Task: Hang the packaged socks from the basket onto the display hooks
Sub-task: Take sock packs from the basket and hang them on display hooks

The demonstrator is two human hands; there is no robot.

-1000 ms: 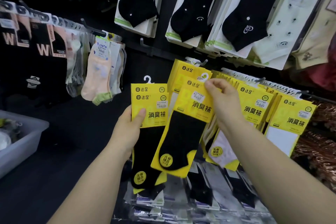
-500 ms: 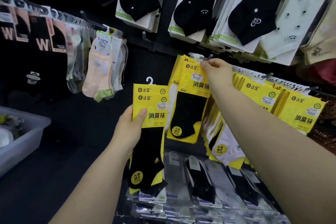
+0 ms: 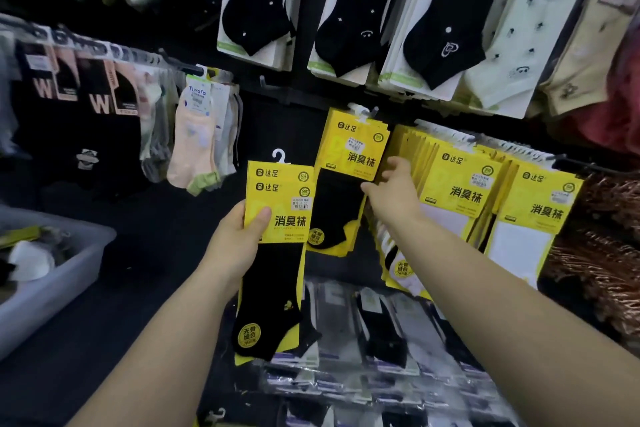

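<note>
The sock pack (image 3: 348, 163) that the right hand (image 3: 394, 192) was lifting half a second ago now hangs on the display hook (image 3: 371, 112). That hand has dropped beside it, fingers loose and apart. The left hand (image 3: 235, 243) still grips the remaining yellow packs (image 3: 277, 215), thumb across the front, well away from the basket (image 3: 74, 270).

The shop is dimly lit, and the wall (image 3: 280, 125) is left almost black. The held sock pack (image 3: 280, 218) is seen bright and sharp in the middle. The basket (image 3: 48, 302) at the left edge is blurred. Straight lines are bent near the edges.
</note>
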